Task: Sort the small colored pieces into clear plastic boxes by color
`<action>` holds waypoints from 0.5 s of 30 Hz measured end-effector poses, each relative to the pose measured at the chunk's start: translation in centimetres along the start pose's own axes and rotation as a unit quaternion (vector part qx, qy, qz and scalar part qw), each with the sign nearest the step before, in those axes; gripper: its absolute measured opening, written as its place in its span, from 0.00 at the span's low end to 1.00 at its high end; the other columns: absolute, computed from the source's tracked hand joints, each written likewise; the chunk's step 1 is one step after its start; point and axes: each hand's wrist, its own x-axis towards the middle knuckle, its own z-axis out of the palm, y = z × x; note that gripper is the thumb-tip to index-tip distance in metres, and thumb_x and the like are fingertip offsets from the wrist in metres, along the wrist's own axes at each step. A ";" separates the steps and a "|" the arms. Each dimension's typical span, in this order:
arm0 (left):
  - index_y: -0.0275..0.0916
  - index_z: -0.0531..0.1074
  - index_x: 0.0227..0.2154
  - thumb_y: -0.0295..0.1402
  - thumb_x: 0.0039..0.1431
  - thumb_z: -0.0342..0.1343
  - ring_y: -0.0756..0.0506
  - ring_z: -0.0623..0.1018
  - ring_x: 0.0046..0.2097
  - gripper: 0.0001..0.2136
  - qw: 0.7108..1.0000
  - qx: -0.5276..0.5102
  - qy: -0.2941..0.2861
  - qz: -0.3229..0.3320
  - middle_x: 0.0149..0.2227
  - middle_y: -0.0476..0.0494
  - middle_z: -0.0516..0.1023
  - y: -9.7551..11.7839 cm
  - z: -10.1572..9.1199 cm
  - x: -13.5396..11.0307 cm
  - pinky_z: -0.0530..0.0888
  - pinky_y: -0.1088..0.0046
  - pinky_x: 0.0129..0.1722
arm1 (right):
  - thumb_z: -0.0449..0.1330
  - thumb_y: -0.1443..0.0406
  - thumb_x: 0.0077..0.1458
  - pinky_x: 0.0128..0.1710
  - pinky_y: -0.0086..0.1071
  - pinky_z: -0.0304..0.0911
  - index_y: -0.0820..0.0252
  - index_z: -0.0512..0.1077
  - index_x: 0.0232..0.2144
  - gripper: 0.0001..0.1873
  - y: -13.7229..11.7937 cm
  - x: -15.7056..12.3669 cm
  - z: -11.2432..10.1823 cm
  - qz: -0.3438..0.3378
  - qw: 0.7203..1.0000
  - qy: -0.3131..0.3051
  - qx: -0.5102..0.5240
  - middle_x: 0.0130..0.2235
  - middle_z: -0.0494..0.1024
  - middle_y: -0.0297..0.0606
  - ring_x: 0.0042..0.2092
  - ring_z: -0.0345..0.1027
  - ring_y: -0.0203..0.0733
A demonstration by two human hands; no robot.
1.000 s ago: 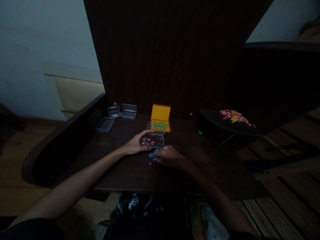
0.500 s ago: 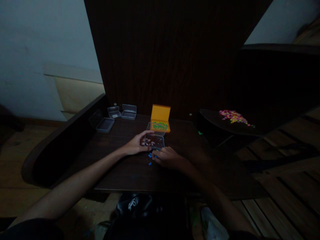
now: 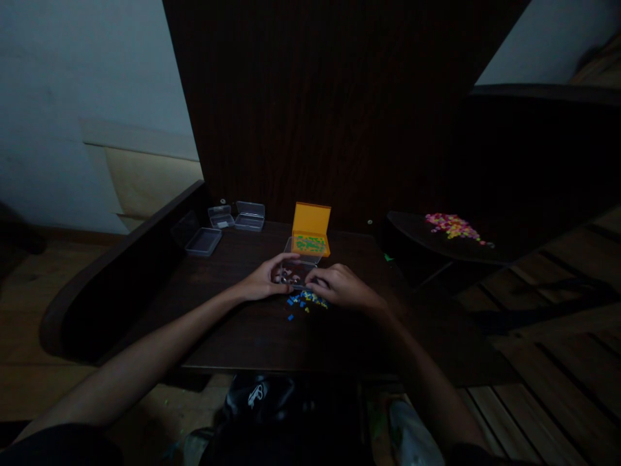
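Has shifted right hand [image 3: 341, 287] to near edge of clear box [image 3: 299, 271]; cannot tell if pinching anything. Grasps left side with left hand [image 3: 266, 278]: likely light, stiff. Pinch probably weightless blue and yellow pieces [image 3: 310, 298], just in front, singly.

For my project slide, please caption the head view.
Left hand holds a clear box, right hand at its edge, blue and yellow pieces in front, orange box behind.
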 end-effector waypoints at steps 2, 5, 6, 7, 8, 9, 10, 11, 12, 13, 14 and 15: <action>0.40 0.61 0.55 0.25 0.44 0.67 0.42 0.76 0.50 0.34 1.000 0.007 0.000 -0.004 0.53 0.36 0.71 0.1 0.0 0.0 0.70 0.55 0.53 | 0.55 0.64 0.59 0.29 0.25 0.50 0.59 0.75 0.40 0.10 0.5 0.5 -0.1 0.000 1.000 0.009 -0.010 0.27 0.73 0.32 0.26 0.61 0.31; 0.40 0.61 0.55 0.26 0.44 0.67 0.42 0.76 0.50 0.34 1.000 0.003 -0.010 -0.004 0.53 0.36 0.72 0.3 0.1 0.0 0.70 0.55 0.53 | 0.55 0.64 0.59 0.29 0.26 0.50 0.59 0.76 0.39 0.10 0.8 1.3 0.0 -0.017 0.999 -0.002 -0.028 0.28 0.75 0.34 0.27 0.63 0.32; 0.40 0.61 0.55 0.26 0.44 0.67 0.42 0.76 0.50 0.34 1.000 0.000 -0.015 -0.005 0.53 0.36 0.72 0.3 0.1 0.0 0.69 0.55 0.54 | 0.56 0.64 0.59 0.29 0.26 0.50 0.59 0.77 0.38 0.10 0.9 1.6 0.0 -0.024 0.999 -0.012 -0.034 0.28 0.76 0.35 0.27 0.63 0.33; 0.40 0.61 0.55 0.26 0.44 0.67 0.41 0.76 0.51 0.34 1.000 -0.002 -0.020 -0.006 0.53 0.36 0.71 0.3 0.1 0.0 0.69 0.55 0.54 | 0.56 0.64 0.59 0.29 0.26 0.50 0.59 0.77 0.38 0.10 0.9 1.8 0.0 -0.031 0.999 -0.022 -0.039 0.28 0.76 0.35 0.27 0.64 0.33; 0.40 0.61 0.55 0.26 0.45 0.67 0.41 0.75 0.51 0.34 1.000 -0.003 -0.021 -0.005 0.53 0.36 0.71 0.2 0.1 0.0 0.69 0.55 0.54 | 0.56 0.64 0.58 0.29 0.26 0.50 0.59 0.77 0.37 0.10 0.9 2.0 0.0 -0.036 0.998 -0.032 -0.043 0.28 0.77 0.35 0.27 0.64 0.33; 0.40 0.61 0.55 0.26 0.45 0.67 0.41 0.75 0.52 0.34 1.000 -0.004 -0.021 -0.004 0.54 0.35 0.71 0.2 0.1 0.0 0.68 0.55 0.55 | 0.57 0.64 0.58 0.29 0.26 0.49 0.58 0.78 0.37 0.10 0.9 2.1 0.0 -0.040 0.997 -0.040 -0.042 0.28 0.77 0.35 0.27 0.65 0.33; 0.40 0.61 0.56 0.26 0.45 0.67 0.41 0.74 0.53 0.34 1.000 -0.004 -0.020 -0.003 0.55 0.35 0.70 0.1 0.0 0.0 0.68 0.54 0.55 | 0.57 0.64 0.58 0.29 0.26 0.49 0.58 0.78 0.36 0.10 0.9 2.3 0.0 -0.045 0.997 -0.047 -0.040 0.28 0.78 0.35 0.28 0.65 0.33; 0.41 0.61 0.56 0.25 0.45 0.67 0.40 0.74 0.53 0.34 1.000 -0.004 -0.020 -0.001 0.55 0.35 0.69 0.1 0.0 0.0 0.68 0.54 0.55 | 0.57 0.65 0.57 0.29 0.26 0.49 0.58 0.78 0.36 0.09 0.9 2.4 0.1 -0.049 0.997 -0.054 -0.037 0.29 0.78 0.35 0.28 0.66 0.33; 0.41 0.61 0.56 0.25 0.45 0.67 0.40 0.74 0.53 0.34 1.000 -0.003 -0.021 0.002 0.55 0.35 0.69 0.0 0.0 -0.1 0.68 0.54 0.55 | 0.57 0.65 0.57 0.28 0.26 0.49 0.58 0.78 0.36 0.09 0.9 2.5 0.1 -0.052 0.996 -0.059 -0.036 0.29 0.78 0.35 0.28 0.66 0.33; 0.40 0.61 0.56 0.25 0.45 0.67 0.40 0.74 0.53 0.34 1.000 -0.002 -0.022 0.005 0.55 0.35 0.69 0.0 0.0 -0.1 0.68 0.55 0.55 | 0.57 0.65 0.57 0.28 0.26 0.49 0.59 0.78 0.35 0.09 0.9 2.5 0.1 -0.054 0.996 -0.062 -0.036 0.29 0.78 0.35 0.28 0.66 0.33; 0.41 0.61 0.56 0.25 0.45 0.66 0.40 0.74 0.53 0.34 1.000 -0.001 -0.024 0.006 0.55 0.36 0.70 0.1 0.0 -0.1 0.69 0.55 0.54 | 0.57 0.65 0.57 0.28 0.26 0.49 0.59 0.78 0.35 0.09 0.9 2.6 0.1 -0.054 0.996 -0.062 -0.039 0.29 0.79 0.35 0.28 0.66 0.33; 0.41 0.61 0.56 0.25 0.45 0.66 0.40 0.74 0.53 0.33 1.000 0.000 -0.028 0.006 0.54 0.36 0.70 0.1 0.0 -0.1 0.69 0.55 0.54 | 0.57 0.65 0.57 0.28 0.26 0.49 0.59 0.78 0.35 0.09 0.9 2.6 0.2 -0.054 0.996 -0.060 -0.042 0.29 0.79 0.35 0.28 0.66 0.33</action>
